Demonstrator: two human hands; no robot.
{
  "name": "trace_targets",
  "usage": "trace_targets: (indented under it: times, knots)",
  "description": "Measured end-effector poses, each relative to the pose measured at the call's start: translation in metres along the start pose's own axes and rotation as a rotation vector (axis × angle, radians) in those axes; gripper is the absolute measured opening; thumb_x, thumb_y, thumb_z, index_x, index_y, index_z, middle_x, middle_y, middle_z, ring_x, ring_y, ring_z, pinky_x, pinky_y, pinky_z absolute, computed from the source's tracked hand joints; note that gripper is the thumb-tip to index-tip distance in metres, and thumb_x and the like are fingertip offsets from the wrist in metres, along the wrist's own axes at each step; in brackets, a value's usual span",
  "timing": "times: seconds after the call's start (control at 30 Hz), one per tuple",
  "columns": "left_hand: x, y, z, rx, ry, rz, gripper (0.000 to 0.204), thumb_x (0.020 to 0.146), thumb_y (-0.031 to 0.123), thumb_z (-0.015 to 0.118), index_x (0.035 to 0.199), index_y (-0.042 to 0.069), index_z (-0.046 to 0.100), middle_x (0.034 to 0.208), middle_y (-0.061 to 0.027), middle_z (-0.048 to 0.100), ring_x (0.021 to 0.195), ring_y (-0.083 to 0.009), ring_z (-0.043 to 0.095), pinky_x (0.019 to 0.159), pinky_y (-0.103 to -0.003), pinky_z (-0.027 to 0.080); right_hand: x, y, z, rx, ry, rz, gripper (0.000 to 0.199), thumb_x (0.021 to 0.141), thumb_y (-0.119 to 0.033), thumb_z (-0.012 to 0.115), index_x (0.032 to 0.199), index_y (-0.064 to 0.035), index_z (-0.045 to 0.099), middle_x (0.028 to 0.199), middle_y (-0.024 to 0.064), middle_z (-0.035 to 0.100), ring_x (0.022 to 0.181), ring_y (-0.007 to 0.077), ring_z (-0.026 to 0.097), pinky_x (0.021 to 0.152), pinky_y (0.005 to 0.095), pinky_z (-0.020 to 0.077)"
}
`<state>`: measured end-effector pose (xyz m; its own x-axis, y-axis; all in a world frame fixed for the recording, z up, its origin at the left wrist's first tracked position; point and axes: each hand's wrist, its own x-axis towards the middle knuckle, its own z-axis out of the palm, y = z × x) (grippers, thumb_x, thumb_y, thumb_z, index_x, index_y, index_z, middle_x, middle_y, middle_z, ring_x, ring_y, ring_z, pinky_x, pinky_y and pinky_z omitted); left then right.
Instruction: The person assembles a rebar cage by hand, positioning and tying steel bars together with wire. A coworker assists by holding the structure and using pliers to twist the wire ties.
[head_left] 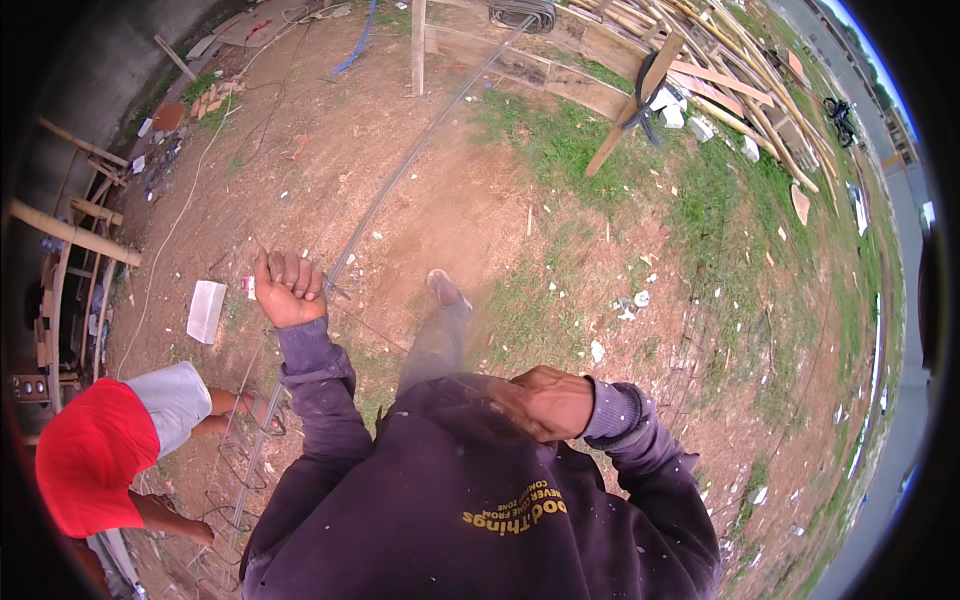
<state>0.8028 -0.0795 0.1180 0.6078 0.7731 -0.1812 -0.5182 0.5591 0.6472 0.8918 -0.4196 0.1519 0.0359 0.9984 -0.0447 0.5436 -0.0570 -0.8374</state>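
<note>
My left hand (288,287) is raised out to the left with its fingers curled closed. A thin dark wire seems to stick out by its fingers, but what lies inside the grip is hidden. Just to its right, long steel bars (385,190) run from the upper middle down toward the lower left. Lower down, a rebar cage (240,475) with bent stirrups joins that line. Close against the front of my dark sweatshirt (430,480), my right hand (552,402) is closed. Its fingers are partly smeared, and anything in them is hidden.
A co-worker in a red shirt (95,455) bends over the rebar cage at lower left. Timber boards (540,75) and bamboo poles (740,100) are stacked at upper right. A white block (206,311) lies left of my hand. Debris dots the dirt and grass.
</note>
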Motion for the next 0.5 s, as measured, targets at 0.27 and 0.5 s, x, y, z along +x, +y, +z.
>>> trace_targets:
  times: [0.27,0.5]
  knots:
    - [0.15,-0.066,0.086,-0.167,-0.118,-0.009,0.047,0.102,0.036,0.034,0.059,0.016,0.031,0.048,0.0036,0.023,0.039,-0.0085,0.016,0.036,-0.025,0.017,0.076,0.13,-0.117,0.076,-0.063,-0.023,0.025,0.083,-0.01,0.053,0.108,-0.0074,0.055,0.065,0.012,0.061,0.069,0.0359,0.062,0.071,0.045,0.049]
    - [0.2,-0.157,0.196,0.045,-0.17,0.01,0.047,0.101,0.038,0.035,0.061,0.015,0.026,0.052,0.0029,0.021,0.043,-0.0086,0.018,0.041,-0.026,0.019,0.181,0.201,-0.249,0.198,0.019,0.252,0.027,0.084,-0.018,0.06,0.108,-0.0063,0.056,0.069,0.0107,0.062,0.072,0.028,0.064,0.072,0.0361,0.0485]
